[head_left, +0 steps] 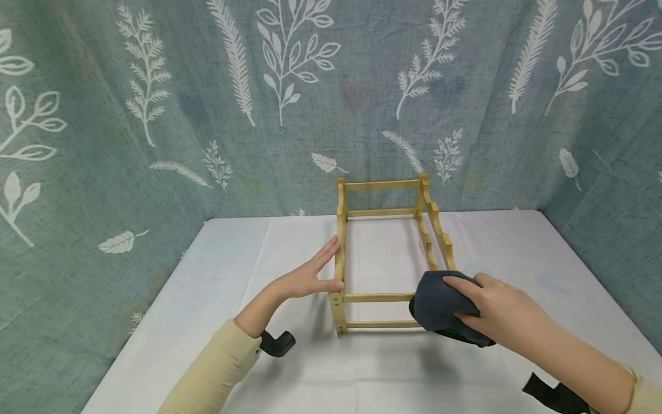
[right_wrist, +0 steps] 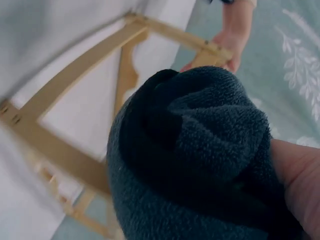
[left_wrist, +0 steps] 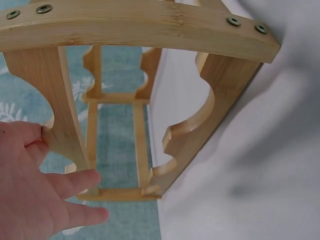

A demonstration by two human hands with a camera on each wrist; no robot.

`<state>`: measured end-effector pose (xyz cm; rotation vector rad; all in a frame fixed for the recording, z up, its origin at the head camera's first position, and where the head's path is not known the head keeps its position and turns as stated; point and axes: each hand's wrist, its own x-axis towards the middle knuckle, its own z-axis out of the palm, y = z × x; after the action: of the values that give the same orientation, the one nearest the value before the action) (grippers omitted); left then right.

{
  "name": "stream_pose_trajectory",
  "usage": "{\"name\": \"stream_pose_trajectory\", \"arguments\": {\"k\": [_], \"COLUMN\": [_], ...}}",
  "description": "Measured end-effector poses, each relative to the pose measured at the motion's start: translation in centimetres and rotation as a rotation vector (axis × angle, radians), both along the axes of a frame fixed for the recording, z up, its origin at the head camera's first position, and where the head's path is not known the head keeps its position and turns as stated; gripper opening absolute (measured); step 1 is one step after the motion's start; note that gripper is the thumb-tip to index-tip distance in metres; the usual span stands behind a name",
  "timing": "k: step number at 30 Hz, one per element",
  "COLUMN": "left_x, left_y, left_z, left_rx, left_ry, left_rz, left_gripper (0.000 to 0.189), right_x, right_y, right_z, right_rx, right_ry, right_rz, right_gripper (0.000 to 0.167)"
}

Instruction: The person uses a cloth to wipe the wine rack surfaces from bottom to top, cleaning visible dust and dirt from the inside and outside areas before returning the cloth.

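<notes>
A light wooden rack (head_left: 380, 298) with scalloped side panels stands on the white cloth. My left hand (head_left: 305, 279) is at its left side, fingers spread and mostly straight, fingertips and thumb touching the side panel (left_wrist: 67, 115). In the left wrist view two fingers (left_wrist: 75, 185) stretch past the panel. My right hand (head_left: 496, 305) grips a bunched dark blue terry towel (head_left: 442, 302) at the rack's near right corner. The towel (right_wrist: 200, 135) fills the middle of the right wrist view, covering that corner and most of the right fingers.
The white cloth (head_left: 289, 368) covers the table under the rack. Blue-green fabric (head_left: 362, 115) with white leaf prints hangs behind it and along both sides. Black straps (head_left: 276, 344) are on both wrists. Metal fasteners (left_wrist: 44, 8) show on the rack's end bar.
</notes>
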<state>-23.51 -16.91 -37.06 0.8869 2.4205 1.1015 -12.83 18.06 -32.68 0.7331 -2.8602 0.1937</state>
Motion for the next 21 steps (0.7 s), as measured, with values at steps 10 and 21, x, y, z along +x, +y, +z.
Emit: {"name": "stream_pose_trajectory", "arguments": {"k": [10,21], "left_x": [0.6,2.3], "left_y": [-0.1,0.3], "left_z": [0.2,0.5], "left_rx": [-0.003,-0.022], "left_ry": [-0.02,-0.001], "left_rz": [0.021,0.009], "left_gripper": [0.103,0.102], "right_x": [-2.0,-14.1], "right_y": [2.9,-0.1], "right_z": [4.3,7.8], "right_rx": [-0.225,-0.178], "right_ry": [0.012,-0.104], "right_rz": [0.038,-0.108], "right_gripper": [0.061,0.059]}}
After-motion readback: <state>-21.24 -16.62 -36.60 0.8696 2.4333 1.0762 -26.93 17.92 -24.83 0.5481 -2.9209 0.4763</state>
